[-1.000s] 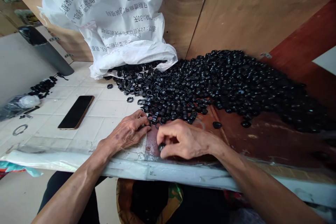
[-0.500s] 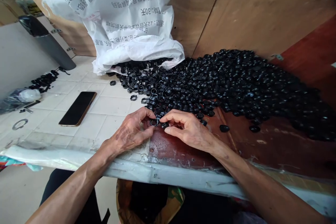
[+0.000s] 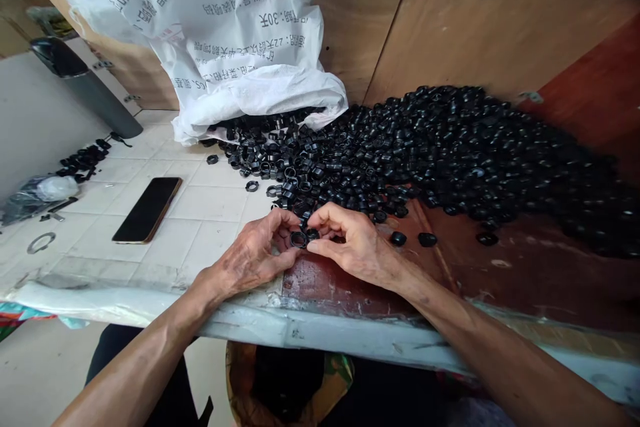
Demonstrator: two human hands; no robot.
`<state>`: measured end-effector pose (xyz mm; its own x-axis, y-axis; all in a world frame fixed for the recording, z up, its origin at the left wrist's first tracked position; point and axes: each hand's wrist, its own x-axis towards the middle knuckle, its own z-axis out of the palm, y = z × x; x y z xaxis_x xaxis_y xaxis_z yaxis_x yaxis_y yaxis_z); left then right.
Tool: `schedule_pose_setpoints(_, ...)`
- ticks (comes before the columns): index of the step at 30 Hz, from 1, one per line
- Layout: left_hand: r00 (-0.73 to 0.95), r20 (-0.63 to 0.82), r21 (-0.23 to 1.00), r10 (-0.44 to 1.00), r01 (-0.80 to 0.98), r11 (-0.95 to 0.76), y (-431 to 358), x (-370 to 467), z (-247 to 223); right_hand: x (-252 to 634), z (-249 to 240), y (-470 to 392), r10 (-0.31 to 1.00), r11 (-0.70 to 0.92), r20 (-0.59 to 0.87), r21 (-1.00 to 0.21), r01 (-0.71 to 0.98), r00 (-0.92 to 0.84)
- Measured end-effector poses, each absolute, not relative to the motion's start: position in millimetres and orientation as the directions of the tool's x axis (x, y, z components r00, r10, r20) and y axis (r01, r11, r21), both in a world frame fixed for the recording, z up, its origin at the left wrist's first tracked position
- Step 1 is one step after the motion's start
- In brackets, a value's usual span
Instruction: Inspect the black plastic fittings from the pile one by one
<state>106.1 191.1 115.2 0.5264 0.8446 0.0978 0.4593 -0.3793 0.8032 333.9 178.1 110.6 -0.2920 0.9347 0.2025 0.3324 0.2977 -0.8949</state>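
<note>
Between the thumb and fingers of my left hand (image 3: 265,247) is a black plastic ring (image 3: 299,239), its open side turned toward my right hand. My right hand (image 3: 350,240) pinches a small black cap (image 3: 313,234). Ring and cap are side by side at the fingertips, close together; whether they touch I cannot tell. Both hands are just above the front of the table, near the pile of black rings and caps (image 3: 360,160). Several loose caps, such as one black cap (image 3: 398,238), lie to the right of my right hand.
A white printed sack (image 3: 240,33) spills rings at the back. On the tiles at left lie a phone (image 3: 147,209), a flat metal ring (image 3: 41,243) and a plastic bag (image 3: 37,197). A grey cylinder (image 3: 107,103) leans behind them. An open bag (image 3: 240,387) stands below the table's edge.
The cap in my right hand has come closer to the ring in my left, and its tilt has changed. The view has shifted slightly.
</note>
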Motion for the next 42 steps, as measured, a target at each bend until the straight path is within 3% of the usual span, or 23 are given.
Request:
schedule_pose_setpoints(7, 0.548, 0.101, 0.78, 0.83, 0.474, -0.408, 192, 105, 115, 333, 107, 177, 0.814, 0.55, 0.42, -0.779, 0.302, -0.401)
schedule_pose_setpoints(12, 0.518, 0.126, 0.815, 0.846, 0.431, -0.386, 192, 105, 115, 333, 101, 178, 0.829, 0.549, 0.431, -0.749, 0.37, -0.356)
schedule_pose_setpoints(17, 0.471, 0.146, 0.902, 0.87, 0.299, -0.313, 191, 106, 111, 333, 102, 179, 0.772, 0.627, 0.51, -0.708, 0.326, -0.378)
schedule_pose_setpoints(23, 0.46, 0.142, 0.928, 0.876, 0.246, -0.28, 191, 107, 111, 331, 102, 177, 0.825, 0.564, 0.492, -0.749, 0.348, -0.279)
schedule_pose_setpoints(32, 0.494, 0.39, 0.846, 0.777, 0.14, -0.514, 192, 106, 113, 329, 100, 172, 0.803, 0.596, 0.527, -0.686, 0.418, -0.279)
schedule_pose_setpoints(35, 0.486, 0.379, 0.861, 0.788, 0.128, -0.493, 192, 107, 112, 328, 104, 170, 0.796, 0.605, 0.523, -0.664, 0.441, -0.305)
schedule_pose_setpoints(42, 0.494, 0.319, 0.902, 0.809, 0.105, -0.42, 190, 110, 112, 330, 112, 173, 0.853, 0.521, 0.454, -0.765, 0.379, -0.257)
